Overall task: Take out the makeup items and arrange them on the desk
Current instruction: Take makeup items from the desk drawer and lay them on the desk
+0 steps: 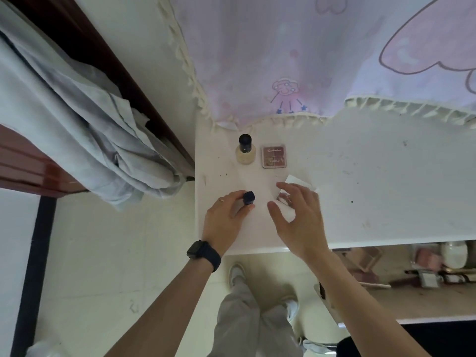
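Observation:
On the white desk stand a pale foundation bottle with a black cap and, right of it, a brown eyeshadow palette. My left hand grips a small dark-capped item upright on the desk near the left edge. My right hand rests with spread fingers over a flat white compact-like item, most of which is hidden under the palm.
An open drawer at lower right holds several more cosmetics. A pink cartoon curtain hangs over the desk's back. Pale grey cloth drapes off dark wooden furniture on the left. My legs stand on the tiled floor below.

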Motion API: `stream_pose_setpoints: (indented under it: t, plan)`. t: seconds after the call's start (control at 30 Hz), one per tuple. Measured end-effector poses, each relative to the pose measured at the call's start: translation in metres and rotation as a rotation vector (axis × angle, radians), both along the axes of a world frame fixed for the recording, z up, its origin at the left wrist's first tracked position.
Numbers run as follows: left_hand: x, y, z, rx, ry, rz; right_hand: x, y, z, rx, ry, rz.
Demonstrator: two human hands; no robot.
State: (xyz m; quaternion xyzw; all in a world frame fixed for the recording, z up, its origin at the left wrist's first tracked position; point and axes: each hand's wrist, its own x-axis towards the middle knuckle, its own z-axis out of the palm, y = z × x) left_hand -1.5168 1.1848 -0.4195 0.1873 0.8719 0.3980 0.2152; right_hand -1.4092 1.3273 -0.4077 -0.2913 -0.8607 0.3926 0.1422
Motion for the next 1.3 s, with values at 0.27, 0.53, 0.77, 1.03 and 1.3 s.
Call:
stream_pose_setpoints:
  t: [0.27, 0.53, 0.77, 1.03, 1.3]
  plan:
    - [-0.027, -0.002, 0.026, -0.032, 0.064, -0.237, -0.022, 0.005, -0.002, -0.118, -0.078, 0.205]
    - [-0.044, -0.009, 0.039, 0.309, -0.407, 0.116, -0.031, -0.004, -0.008, -0.183, 0.012, 0.149]
    - [-0.037, -0.007, 0.033, 0.291, -0.456, 0.149, -0.041, -0.009, -0.013, -0.173, -0.063, 0.190]
    - [-0.053, -0.011, 0.031, 0.268, -0.336, 0.166, -0.040, -0.003, -0.024, -0.017, 0.015, 0.217]
    - [-0.056, -0.009, 0.033, 0.268, -0.334, 0.178, -0.047, -0.004, -0.041, 0.203, -0.027, 0.311]
